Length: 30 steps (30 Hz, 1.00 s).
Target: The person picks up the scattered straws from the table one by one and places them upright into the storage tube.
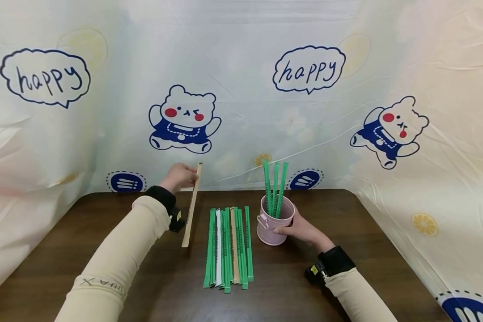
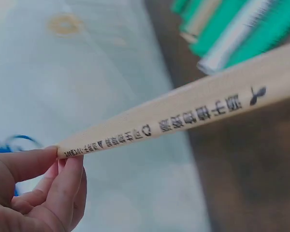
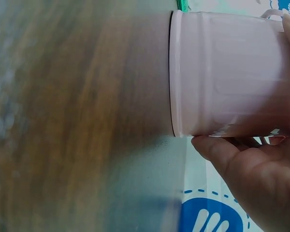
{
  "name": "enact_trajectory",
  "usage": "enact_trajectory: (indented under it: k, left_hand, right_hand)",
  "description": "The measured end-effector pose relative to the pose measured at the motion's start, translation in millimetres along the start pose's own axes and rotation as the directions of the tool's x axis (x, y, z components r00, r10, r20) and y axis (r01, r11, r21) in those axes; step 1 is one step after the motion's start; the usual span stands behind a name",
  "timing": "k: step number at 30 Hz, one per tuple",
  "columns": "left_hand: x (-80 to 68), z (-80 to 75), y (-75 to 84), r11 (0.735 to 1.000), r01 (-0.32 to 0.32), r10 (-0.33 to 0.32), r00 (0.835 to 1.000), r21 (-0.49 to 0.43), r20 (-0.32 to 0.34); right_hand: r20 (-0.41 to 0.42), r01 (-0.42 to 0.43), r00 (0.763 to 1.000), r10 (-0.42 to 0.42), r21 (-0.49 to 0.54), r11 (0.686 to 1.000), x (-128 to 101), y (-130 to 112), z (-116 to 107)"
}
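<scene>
Left hand (image 1: pixel 180 177) pinches a tan packet (image 1: pixel 192 206); right hand (image 1: pixel 302 229) grips the pink cup (image 1: pixel 274 222).

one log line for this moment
left hand: pinches tan packet | right hand: holds pink cup | green packets: in cup

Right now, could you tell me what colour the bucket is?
Pale pink; the bucket shows best in the right wrist view.

The left hand (image 1: pixel 179 176) is reaching forward on an outstretched, cream-sleeved arm, raised, its fingertips (image 2: pixel 63 166) pinching together. The right hand (image 1: pixel 302 228) is sitting lower and nearer, its fingers curling in a sideways grip, wrist bending inward.
</scene>
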State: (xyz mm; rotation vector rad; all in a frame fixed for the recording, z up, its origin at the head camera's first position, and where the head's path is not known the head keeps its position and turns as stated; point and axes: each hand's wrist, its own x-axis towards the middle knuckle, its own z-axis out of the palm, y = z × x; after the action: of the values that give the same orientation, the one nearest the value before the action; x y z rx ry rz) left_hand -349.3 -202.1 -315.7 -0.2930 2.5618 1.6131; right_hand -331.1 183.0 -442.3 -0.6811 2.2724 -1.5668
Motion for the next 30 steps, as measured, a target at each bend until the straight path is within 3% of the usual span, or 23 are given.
enact_trajectory:
  k: [5, 9, 12, 15, 21, 24, 30]
  left_hand:
    - [-9.6, -4.7, 52.5, 0.995, -0.078, 0.078, 0.997, -0.058, -0.013]
    - [-13.9, 1.7, 91.7, 0.982, -0.147, 0.143, 0.989, -0.119, -0.038]
    - [-20.0, 11.4, 115.0, 0.965, -0.218, 0.214, 0.976, -0.147, -0.046]
    - [-28.1, 23.8, 133.0, 0.935, -0.305, 0.299, 0.952, -0.183, -0.059]
    - [-38.5, 56.3, 154.1, 0.851, -0.423, 0.424, 0.903, -0.311, -0.07]
    - [-41.3, 76.6, 155.8, 0.828, -0.437, 0.448, 0.893, -0.352, -0.054]
    - [-41.9, 114.2, 149.9, 0.812, -0.419, 0.456, 0.89, -0.407, -0.005]
  right_hand:
    - [-0.003, -0.006, 1.0, 0.006, -0.007, 1.0, 0.2, -2.5, -2.0]
    - [-0.015, -0.004, 1.0, 0.004, -0.005, 1.0, 0.7, -5.7, -5.2]
    - [-0.013, -0.008, 1.0, 0.007, -0.007, 1.0, 1.0, -6.2, -6.4]
    - [-0.006, -0.015, 1.0, 0.015, -0.012, 1.0, 1.1, -4.8, -6.4]
    - [-0.012, -0.004, 1.0, 0.004, -0.008, 1.0, -0.2, -2.5, -5.6]
    - [-0.009, 0.009, 1.0, -0.009, -0.013, 1.0, -0.9, -0.9, -4.3]
    - [0.011, 0.005, 1.0, -0.005, -0.004, 1.0, 0.6, 1.7, -1.6]
